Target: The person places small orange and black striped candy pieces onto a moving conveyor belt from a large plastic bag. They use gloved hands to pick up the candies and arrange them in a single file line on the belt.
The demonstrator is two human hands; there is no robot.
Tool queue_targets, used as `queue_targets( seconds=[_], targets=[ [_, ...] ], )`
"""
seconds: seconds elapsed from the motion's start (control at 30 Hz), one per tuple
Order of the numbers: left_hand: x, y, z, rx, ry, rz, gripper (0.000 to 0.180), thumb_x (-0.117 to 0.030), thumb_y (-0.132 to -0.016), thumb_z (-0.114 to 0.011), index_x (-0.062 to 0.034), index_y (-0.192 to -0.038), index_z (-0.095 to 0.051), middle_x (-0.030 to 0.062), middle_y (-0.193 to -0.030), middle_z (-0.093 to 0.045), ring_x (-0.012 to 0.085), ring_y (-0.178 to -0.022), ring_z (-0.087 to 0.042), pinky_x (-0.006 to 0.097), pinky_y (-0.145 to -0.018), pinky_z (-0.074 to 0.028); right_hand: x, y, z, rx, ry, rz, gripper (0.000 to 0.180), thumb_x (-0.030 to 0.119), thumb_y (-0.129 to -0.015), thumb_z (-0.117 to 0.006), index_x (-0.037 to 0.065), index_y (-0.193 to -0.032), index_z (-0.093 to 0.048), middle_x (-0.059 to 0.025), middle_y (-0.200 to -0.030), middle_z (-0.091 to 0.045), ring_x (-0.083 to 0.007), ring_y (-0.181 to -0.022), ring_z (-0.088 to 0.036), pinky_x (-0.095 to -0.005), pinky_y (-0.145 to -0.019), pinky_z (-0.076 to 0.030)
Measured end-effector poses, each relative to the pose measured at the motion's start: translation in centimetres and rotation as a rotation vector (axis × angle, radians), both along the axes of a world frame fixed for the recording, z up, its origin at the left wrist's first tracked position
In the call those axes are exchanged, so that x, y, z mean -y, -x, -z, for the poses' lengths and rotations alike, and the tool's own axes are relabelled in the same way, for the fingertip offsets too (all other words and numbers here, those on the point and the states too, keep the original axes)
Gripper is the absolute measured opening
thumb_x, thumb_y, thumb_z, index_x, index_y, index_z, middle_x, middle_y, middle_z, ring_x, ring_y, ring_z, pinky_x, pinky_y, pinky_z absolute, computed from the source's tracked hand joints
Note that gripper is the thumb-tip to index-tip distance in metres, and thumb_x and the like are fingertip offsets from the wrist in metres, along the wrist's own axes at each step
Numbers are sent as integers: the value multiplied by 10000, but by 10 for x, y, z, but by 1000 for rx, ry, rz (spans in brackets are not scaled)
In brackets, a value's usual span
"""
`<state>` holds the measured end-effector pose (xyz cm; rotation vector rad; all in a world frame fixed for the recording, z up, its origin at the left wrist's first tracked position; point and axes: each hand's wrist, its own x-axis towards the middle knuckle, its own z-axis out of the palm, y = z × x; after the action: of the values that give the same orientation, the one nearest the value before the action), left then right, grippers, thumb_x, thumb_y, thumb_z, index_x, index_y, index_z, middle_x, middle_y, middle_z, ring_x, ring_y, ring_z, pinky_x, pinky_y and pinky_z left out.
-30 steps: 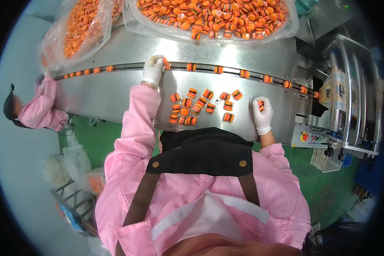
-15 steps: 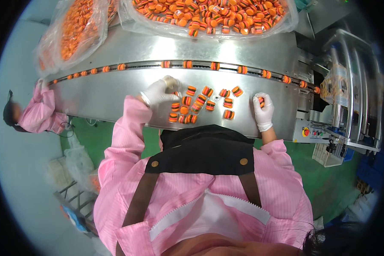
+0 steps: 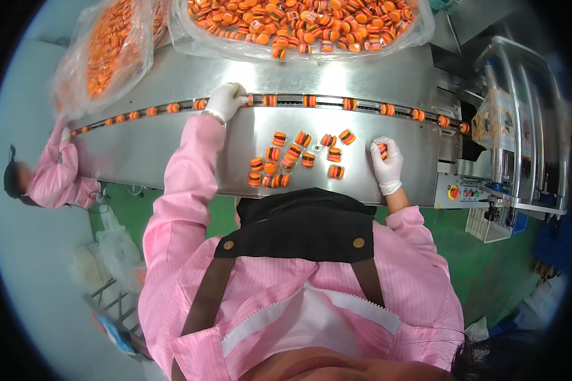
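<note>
My gloved left hand (image 3: pixel 227 101) is over the narrow conveyor channel, its fingers pinched on a small wrapped burger-shaped candy (image 3: pixel 249 100) at the track. Closed round another burger-shaped candy (image 3: pixel 382 151), my gloved right hand (image 3: pixel 389 168) rests near the right side of the steel table. Between the hands and nearer to me lies a loose group of burger-shaped candies (image 3: pixel 293 152), orange with dark and red layers. Several more sit spaced out in a row along the conveyor channel (image 3: pixel 329 101).
Large clear plastic bags of the same candies (image 3: pixel 311 28) (image 3: pixel 111 47) lie along the far side. A packaging machine (image 3: pixel 515 120) stands at the conveyor's right end, with a control panel (image 3: pixel 464 193) below. A co-worker in pink (image 3: pixel 60 166) is at the far left.
My left hand has moved from beside the loose candies up to the conveyor, carrying one candy into a gap in the row. The candies on the track have shifted right. My right hand keeps its candy.
</note>
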<state>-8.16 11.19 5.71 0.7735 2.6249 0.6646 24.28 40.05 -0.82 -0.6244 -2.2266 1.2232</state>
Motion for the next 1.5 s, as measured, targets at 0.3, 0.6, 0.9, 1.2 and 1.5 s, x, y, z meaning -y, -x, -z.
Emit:
queue_targets(
  seconds=[0.3, 0.6, 0.9, 1.2, 1.5],
  targets=[
    [-99, 35, 15, -143, -432, -141, 521, -237, -740, -793, -8, -1161, -588, 176, -1032, -635, 284, -941, -625, 352, -828, -499, 0, 1, 1, -9, -2, 5, 125, 115, -828, -689, 49, -887, -601, -118, -855, -649, -270, -781, -626, -343, -721, -497],
    [-114, 40, 62, -17, -527, -160, 394, -226, -819, -756, -23, -1083, -545, 34, -794, -627, 109, -652, -578, 255, -607, -487, -1, 0, 2, 1, 4, -2, 124, 106, -831, -683, 45, -896, -596, -118, -867, -648, -261, -795, -629, -337, -735, -497],
    [-28, -27, -7, 485, -745, -433, 242, -232, -914, -645, -41, -1047, -579, 34, -832, -643, 66, -636, -574, 204, -543, -448, 1, 1, 2, -11, 21, 4, 127, 108, -833, -686, 47, -898, -596, -110, -876, -646, -252, -795, -625, -339, -737, -498],
    [69, -63, 43, 378, -686, -448, 176, -141, -954, -586, -33, -1091, -609, 17, -821, -628, 52, -635, -536, 180, -543, -429, 4, 9, -15, 49, -112, -125, 165, 132, -796, -720, 53, -898, -617, -114, -894, -635, -279, -816, -601, -365, -764, -485],
    [82, -82, 42, -340, -432, -192, 189, -171, -879, -656, -7, -970, -632, 124, -898, -633, 243, -808, -616, 343, -740, -501, -3, 16, -21, 42, -463, -127, 239, 202, -800, -717, 69, -985, -644, -126, -1046, -633, -312, -997, -568, -395, -898, -435]
  ],
)
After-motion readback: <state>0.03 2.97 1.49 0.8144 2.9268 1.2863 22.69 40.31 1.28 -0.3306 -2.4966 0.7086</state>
